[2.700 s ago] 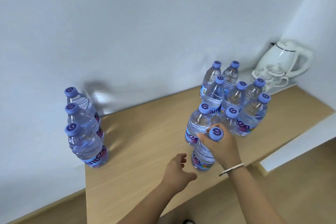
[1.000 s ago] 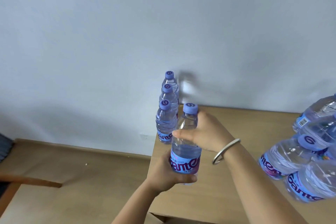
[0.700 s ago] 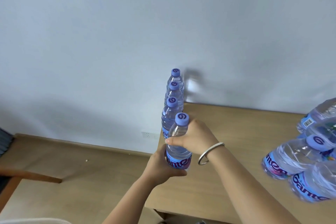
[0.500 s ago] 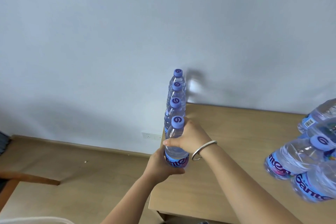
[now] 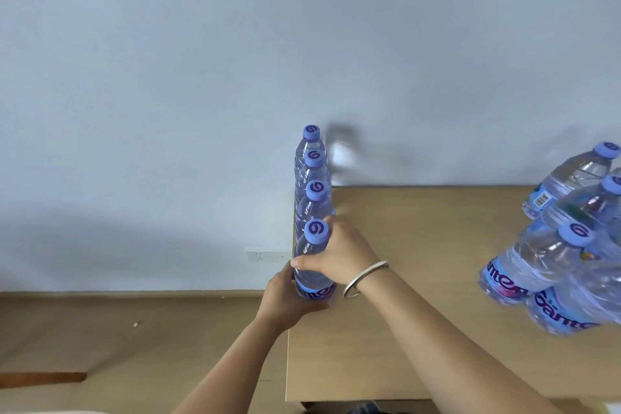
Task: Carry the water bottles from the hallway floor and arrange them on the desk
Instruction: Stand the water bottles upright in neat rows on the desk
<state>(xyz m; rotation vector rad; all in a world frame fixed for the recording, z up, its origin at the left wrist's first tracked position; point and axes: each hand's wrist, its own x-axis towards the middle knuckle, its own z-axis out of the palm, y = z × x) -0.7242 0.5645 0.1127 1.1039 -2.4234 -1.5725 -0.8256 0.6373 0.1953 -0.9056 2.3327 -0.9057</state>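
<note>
- Water bottle (image 5: 314,262) with a blue cap stands upright at the near left corner of the worktop (image 5: 420,279), held by both hands.
- Left hand (image 5: 289,296) curls round the bottle's lower part at the label, from the worktop's left edge.
- Right hand (image 5: 339,254) wraps the bottle's shoulder just below the cap, thumb across the front; a silver bangle (image 5: 364,279) sits on that wrist.
- Whether the bottle's base rests fully on the wood cannot be told, since the hands cover it.
- Just behind it, three more capped bottles (image 5: 314,185) stand in a single line along the left edge, running back to the pale wall (image 5: 235,61). The held bottle makes the fourth and nearest in that line.
- Well apart, at the right of the view, a cluster of bottles (image 5: 564,245) stands close together, blurred and partly cut off by the frame edge.
- Beyond the worktop's left edge, a wall socket (image 5: 265,255) sits low on the wall above the wooden floor (image 5: 117,329).
- Step in hand, as a judgement: setting this bottle into the row at the left edge.
- Next move likely calls for seating it close behind its neighbour without knocking it, letting go with both hands, then reaching for another bottle from the right-hand cluster.
</note>
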